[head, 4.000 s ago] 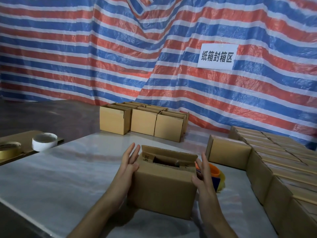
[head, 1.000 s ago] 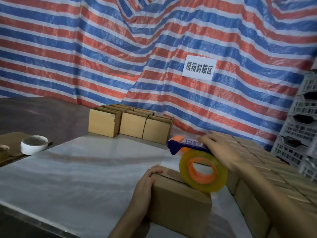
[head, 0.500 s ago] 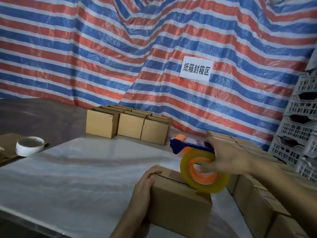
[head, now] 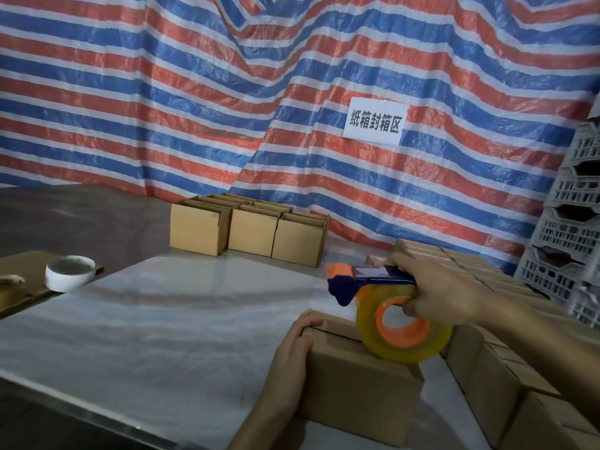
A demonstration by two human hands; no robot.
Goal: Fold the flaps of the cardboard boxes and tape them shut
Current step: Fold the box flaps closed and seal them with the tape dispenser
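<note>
A brown cardboard box [head: 357,388] stands on the pale table near the front, its top flaps folded down with a dark seam across the top. My left hand [head: 293,344] rests on the box's left top edge, fingers curled over it. My right hand [head: 435,292] grips a tape dispenser [head: 373,277] with a blue handle and orange tip. Its roll of clear yellowish tape [head: 401,329] on an orange core sits low over the right part of the box top.
Three open-topped boxes [head: 250,233] stand in a row at the table's far edge. Rows of closed boxes [head: 506,378] fill the right side. A white tape roll [head: 69,272] lies at the left on flat cardboard. Grey crates [head: 571,241] are stacked far right.
The flaps, open four seconds ago, are folded down. My right hand picked up the tape dispenser and brought it down over the box top; my left hand stays on the left edge.
</note>
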